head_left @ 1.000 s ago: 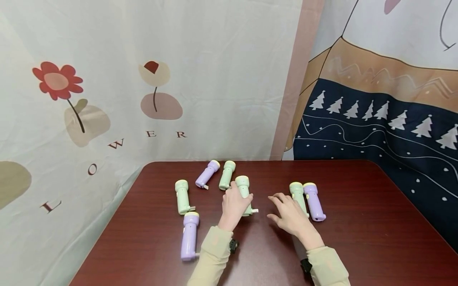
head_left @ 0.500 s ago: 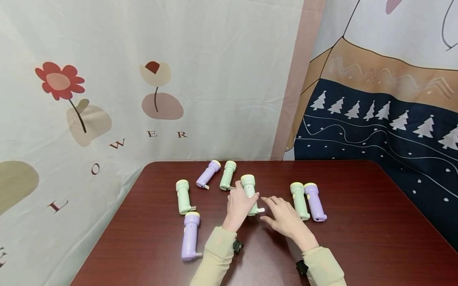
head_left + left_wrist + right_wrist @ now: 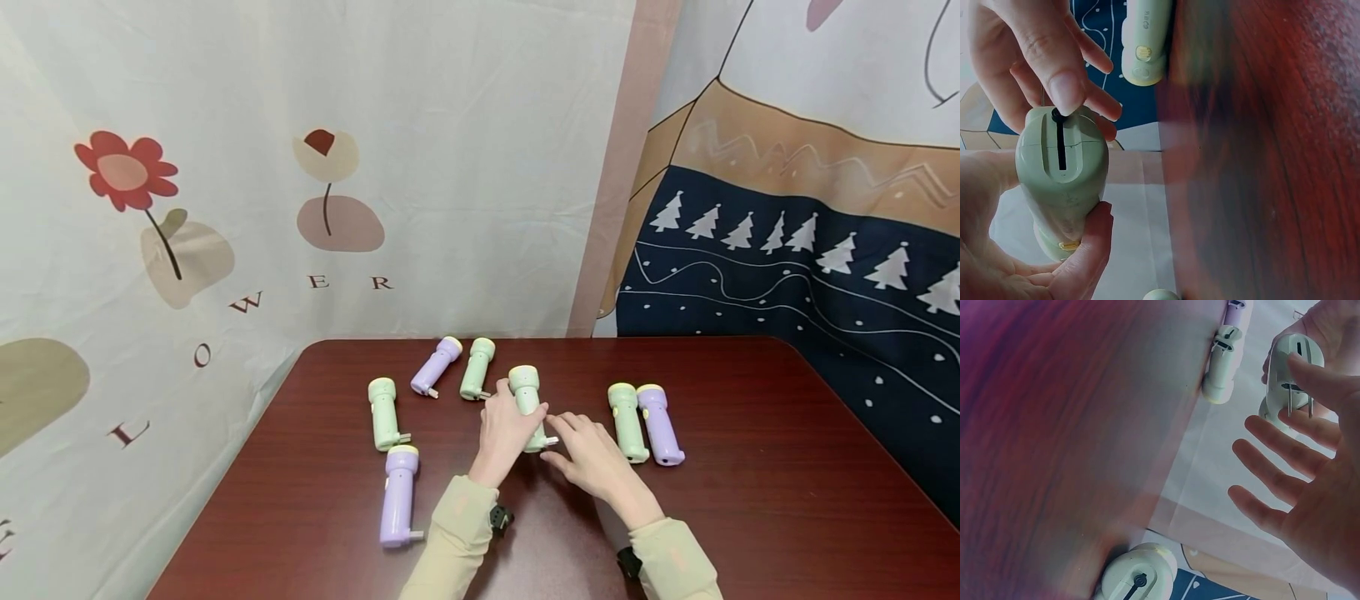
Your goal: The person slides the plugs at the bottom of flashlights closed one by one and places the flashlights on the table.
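One flashlight [image 3: 527, 398] the left hand [image 3: 502, 430] grips could slip if the spread-fingered right hand [image 3: 592, 456], at its four o'clock, pushes.

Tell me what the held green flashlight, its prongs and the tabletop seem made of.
Flashlight: likely hard plastic, smooth and semi-gloss, with a visible seam. Prongs: probably metal, thin with silvery sheen. Tabletop: glossy reddish-brown wood grain, either varnished wood or laminate.

On the red-brown table [image 3: 780, 517], a purple flashlight [image 3: 437, 365] and a green flashlight [image 3: 477, 368] lie near the far edge, another purple-and-green pair [image 3: 399, 492] toward the left, a third pair [image 3: 657, 423] toward the right, with flower-print cloth [image 3: 480, 167] and tree-print cloth [image 3: 795, 275] hanging beyond.
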{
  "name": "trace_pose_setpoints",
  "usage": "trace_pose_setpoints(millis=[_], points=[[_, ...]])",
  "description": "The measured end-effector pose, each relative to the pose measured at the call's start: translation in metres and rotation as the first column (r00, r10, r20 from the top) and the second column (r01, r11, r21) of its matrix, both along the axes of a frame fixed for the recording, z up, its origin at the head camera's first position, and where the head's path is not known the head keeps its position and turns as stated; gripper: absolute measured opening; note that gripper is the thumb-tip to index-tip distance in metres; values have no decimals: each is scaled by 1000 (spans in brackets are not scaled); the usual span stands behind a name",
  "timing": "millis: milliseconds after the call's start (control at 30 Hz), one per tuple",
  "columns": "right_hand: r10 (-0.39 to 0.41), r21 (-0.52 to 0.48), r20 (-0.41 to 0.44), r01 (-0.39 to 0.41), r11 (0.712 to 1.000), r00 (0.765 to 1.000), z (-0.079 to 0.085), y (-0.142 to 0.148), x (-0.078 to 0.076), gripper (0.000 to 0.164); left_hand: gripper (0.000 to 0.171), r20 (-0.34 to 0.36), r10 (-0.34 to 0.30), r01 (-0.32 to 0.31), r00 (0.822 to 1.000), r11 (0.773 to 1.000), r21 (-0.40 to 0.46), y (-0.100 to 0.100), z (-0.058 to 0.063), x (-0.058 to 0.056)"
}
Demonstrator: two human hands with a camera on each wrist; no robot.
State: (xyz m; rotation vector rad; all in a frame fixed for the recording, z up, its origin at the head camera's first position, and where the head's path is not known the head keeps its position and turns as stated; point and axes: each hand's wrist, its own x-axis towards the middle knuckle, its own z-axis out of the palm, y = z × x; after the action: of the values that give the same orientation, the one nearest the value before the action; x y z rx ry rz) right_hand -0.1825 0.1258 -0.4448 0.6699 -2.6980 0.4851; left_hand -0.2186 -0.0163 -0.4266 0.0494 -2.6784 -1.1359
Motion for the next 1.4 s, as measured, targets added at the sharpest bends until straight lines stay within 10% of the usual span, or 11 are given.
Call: trace_pose_setpoints(millis=[1400], points=[[78, 44, -167, -71, 996, 983, 0, 2, 1, 38, 56, -32, 4, -4, 999, 1000, 10, -1, -1, -1]])
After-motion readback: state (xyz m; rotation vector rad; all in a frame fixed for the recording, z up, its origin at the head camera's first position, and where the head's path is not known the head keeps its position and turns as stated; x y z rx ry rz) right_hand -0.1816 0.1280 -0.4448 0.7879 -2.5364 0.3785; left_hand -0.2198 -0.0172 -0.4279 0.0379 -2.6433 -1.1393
